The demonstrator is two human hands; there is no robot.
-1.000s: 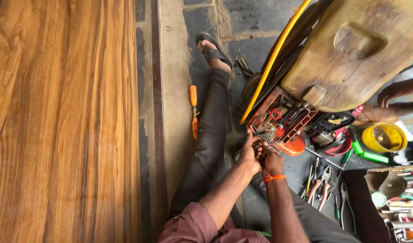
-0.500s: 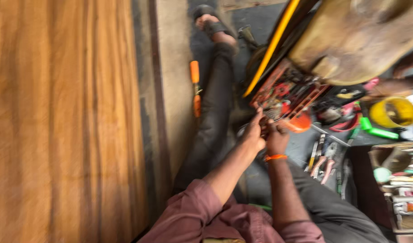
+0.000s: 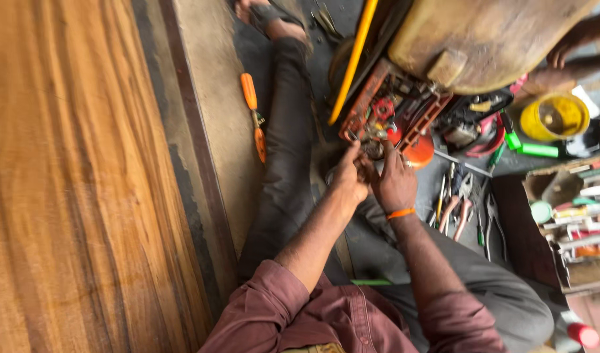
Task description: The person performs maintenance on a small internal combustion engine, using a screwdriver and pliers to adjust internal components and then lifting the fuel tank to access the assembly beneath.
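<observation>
The person sits on the floor, legs stretched toward the far side. Both hands meet at the near edge of an orange-red engine block, which lies under a tan fuel tank. The left hand has its grip pressed together, thumb and forefinger pinching a small dark part at the block's near edge; what the part is cannot be told. The right hand, with an orange band at the wrist, touches the left, its fingers raised against the block; whether its grip clasps anything cannot be told. Pliers lie on the floor just right of the hands. Two orange-handled screwdrivers lie left of the outstretched leg. A yellow bowl sits far right, beyond an open toolbox.
</observation>
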